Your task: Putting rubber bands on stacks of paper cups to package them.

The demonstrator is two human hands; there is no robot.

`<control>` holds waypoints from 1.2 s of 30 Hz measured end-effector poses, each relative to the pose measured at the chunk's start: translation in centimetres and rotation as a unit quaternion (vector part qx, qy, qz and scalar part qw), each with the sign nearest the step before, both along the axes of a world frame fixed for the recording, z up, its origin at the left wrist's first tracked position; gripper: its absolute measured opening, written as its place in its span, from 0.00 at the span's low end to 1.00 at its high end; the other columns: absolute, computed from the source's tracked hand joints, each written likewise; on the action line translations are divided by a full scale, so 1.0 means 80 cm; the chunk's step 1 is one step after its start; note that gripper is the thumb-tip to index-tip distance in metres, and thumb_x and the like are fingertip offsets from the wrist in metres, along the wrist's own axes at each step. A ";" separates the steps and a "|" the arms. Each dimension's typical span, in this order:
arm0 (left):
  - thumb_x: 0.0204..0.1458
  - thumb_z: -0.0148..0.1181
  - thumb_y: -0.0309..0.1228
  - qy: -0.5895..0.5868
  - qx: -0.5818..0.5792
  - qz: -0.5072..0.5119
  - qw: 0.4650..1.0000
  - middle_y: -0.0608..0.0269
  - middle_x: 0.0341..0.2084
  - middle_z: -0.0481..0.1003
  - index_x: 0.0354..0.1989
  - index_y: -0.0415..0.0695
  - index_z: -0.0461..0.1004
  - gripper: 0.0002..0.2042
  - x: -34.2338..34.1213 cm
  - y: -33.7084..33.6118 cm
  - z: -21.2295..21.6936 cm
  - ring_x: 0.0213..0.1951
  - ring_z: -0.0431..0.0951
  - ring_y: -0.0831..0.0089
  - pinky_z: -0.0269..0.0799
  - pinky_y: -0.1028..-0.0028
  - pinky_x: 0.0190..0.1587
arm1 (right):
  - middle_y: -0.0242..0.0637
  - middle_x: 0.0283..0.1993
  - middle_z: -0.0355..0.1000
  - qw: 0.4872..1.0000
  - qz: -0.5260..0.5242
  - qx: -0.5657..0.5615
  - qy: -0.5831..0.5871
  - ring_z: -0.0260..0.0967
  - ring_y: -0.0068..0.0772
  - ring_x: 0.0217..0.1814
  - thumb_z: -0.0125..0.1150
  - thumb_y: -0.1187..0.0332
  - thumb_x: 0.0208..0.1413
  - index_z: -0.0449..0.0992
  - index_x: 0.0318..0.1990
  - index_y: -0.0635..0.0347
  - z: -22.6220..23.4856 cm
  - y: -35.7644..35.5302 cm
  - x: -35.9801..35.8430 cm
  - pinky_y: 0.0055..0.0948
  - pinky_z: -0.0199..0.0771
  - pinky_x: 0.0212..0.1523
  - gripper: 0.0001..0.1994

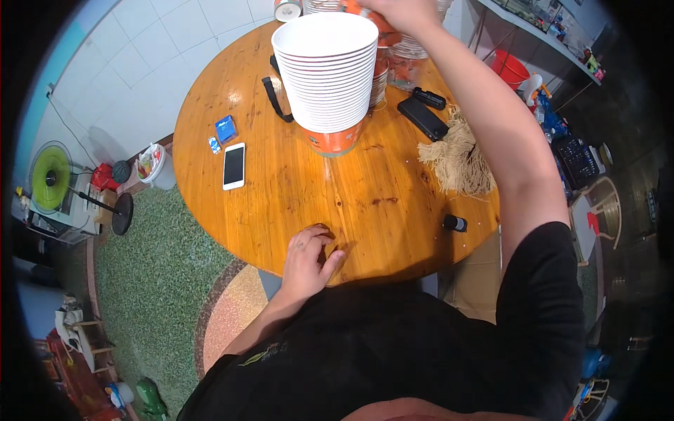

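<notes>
many tubs (326, 77) stand upper centre; the left hand (309, 259) rests empty below centre; the right hand (404, 12), top edge, meets an orange tub (387, 35), grip unclear.

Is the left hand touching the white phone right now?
No, the left hand is at the near edge of the wooden table, with a visible gap between it and the white phone.

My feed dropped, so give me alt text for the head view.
A person's right hand, partly cut off at the top edge, reaches over a round wooden table to orange cups behind a tall stack of paper cups. The left hand rests empty at the near edge. A white phone lies left, tan strings right.
</notes>
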State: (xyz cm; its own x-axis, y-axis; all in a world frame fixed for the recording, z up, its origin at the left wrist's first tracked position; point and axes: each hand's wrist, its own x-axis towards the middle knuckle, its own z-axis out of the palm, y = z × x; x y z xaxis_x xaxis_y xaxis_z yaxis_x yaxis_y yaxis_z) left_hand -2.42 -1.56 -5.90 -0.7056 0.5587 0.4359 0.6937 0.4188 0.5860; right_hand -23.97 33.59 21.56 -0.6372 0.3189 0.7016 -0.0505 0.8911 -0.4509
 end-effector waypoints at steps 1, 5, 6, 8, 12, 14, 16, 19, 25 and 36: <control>0.53 0.72 0.32 -0.006 0.002 0.000 1.000 0.50 0.48 0.78 0.41 0.39 0.77 0.14 0.000 0.001 0.000 0.56 0.77 0.49 0.70 0.56 0.58 | 0.61 0.60 0.74 1.000 -0.002 0.024 -0.007 0.70 0.58 0.66 0.77 0.35 0.41 0.78 0.56 0.72 -0.001 -0.009 -0.009 0.46 0.70 0.66 0.46; 0.53 0.72 0.32 -0.006 -0.004 0.012 1.000 0.50 0.48 0.78 0.41 0.39 0.77 0.14 0.002 -0.004 -0.001 0.55 0.77 0.49 0.70 0.56 0.57 | 0.62 0.60 0.73 0.998 0.067 0.009 -0.018 0.68 0.59 0.67 0.78 0.39 0.43 0.80 0.55 0.71 -0.018 -0.022 -0.018 0.47 0.71 0.66 0.43; 0.53 0.72 0.32 -0.002 0.000 0.022 1.000 0.50 0.47 0.78 0.41 0.39 0.76 0.14 0.004 -0.007 -0.001 0.55 0.77 0.49 0.70 0.56 0.57 | 0.63 0.59 0.74 0.990 0.137 -0.013 -0.002 0.70 0.59 0.65 0.78 0.40 0.44 0.80 0.54 0.71 -0.022 -0.026 -0.014 0.47 0.72 0.64 0.41; 0.53 0.72 0.32 0.003 0.004 0.025 1.000 0.51 0.47 0.78 0.41 0.39 0.76 0.13 0.004 -0.006 -0.001 0.55 0.77 0.49 0.70 0.56 0.57 | 0.64 0.56 0.76 0.992 0.111 -0.029 -0.047 0.73 0.59 0.62 0.76 0.42 0.47 0.81 0.52 0.71 -0.035 -0.006 -0.054 0.48 0.73 0.63 0.37; 0.54 0.72 0.34 0.007 0.008 0.008 1.000 0.51 0.46 0.77 0.41 0.38 0.77 0.14 -0.003 0.005 -0.002 0.53 0.77 0.49 0.70 0.56 0.57 | 0.59 0.46 0.81 0.993 0.118 0.000 0.001 0.78 0.58 0.54 0.66 0.51 0.60 0.85 0.47 0.63 -0.086 0.038 -0.079 0.46 0.76 0.57 0.22; 0.54 0.72 0.34 0.000 0.009 0.024 1.000 0.51 0.45 0.78 0.40 0.38 0.77 0.14 0.001 -0.004 -0.005 0.53 0.77 0.49 0.70 0.55 0.57 | 0.56 0.45 0.81 0.985 0.147 -0.075 -0.052 0.79 0.56 0.53 0.62 0.52 0.63 0.84 0.49 0.62 -0.095 0.029 -0.084 0.44 0.75 0.57 0.21; 0.53 0.72 0.35 0.008 0.007 0.013 1.000 0.52 0.44 0.78 0.40 0.38 0.77 0.14 0.000 -0.003 -0.003 0.52 0.77 0.49 0.70 0.56 0.57 | 0.52 0.45 0.82 0.972 0.194 -0.131 -0.004 0.80 0.47 0.50 0.57 0.58 0.68 0.83 0.49 0.66 -0.098 0.035 -0.065 0.38 0.75 0.54 0.18; 0.53 0.72 0.35 0.008 0.004 0.010 1.000 0.52 0.44 0.78 0.40 0.39 0.77 0.14 -0.002 0.000 -0.003 0.52 0.78 0.50 0.70 0.56 0.57 | 0.43 0.53 0.80 0.941 0.228 -0.229 0.096 0.77 0.41 0.55 0.56 0.68 0.68 0.81 0.50 0.64 -0.101 0.037 -0.032 0.36 0.73 0.56 0.12; 0.53 0.73 0.35 0.009 0.008 0.014 1.000 0.54 0.44 0.78 0.39 0.39 0.77 0.14 0.002 -0.002 0.000 0.52 0.78 0.51 0.70 0.56 0.56 | 0.48 0.56 0.81 0.932 0.249 0.203 0.168 0.78 0.43 0.59 0.66 0.73 0.64 0.82 0.52 0.68 -0.104 -0.077 0.077 0.38 0.77 0.58 0.11; 0.54 0.72 0.35 0.022 0.001 0.029 0.999 0.54 0.43 0.79 0.38 0.40 0.77 0.13 0.010 -0.003 0.001 0.52 0.78 0.52 0.70 0.57 0.55 | 0.54 0.38 0.82 0.953 0.221 0.087 -0.187 0.82 0.51 0.43 0.73 0.56 0.53 0.88 0.41 0.60 0.009 -0.154 0.050 0.42 0.80 0.48 0.16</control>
State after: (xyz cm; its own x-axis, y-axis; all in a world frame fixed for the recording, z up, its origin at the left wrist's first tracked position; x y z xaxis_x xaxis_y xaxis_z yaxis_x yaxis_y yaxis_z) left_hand -1.65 -1.83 -5.78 -0.7175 0.5161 0.4678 0.6928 0.4583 0.5568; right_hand -19.96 21.26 22.31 -0.8981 -0.1388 0.4174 -0.3029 0.8832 -0.3581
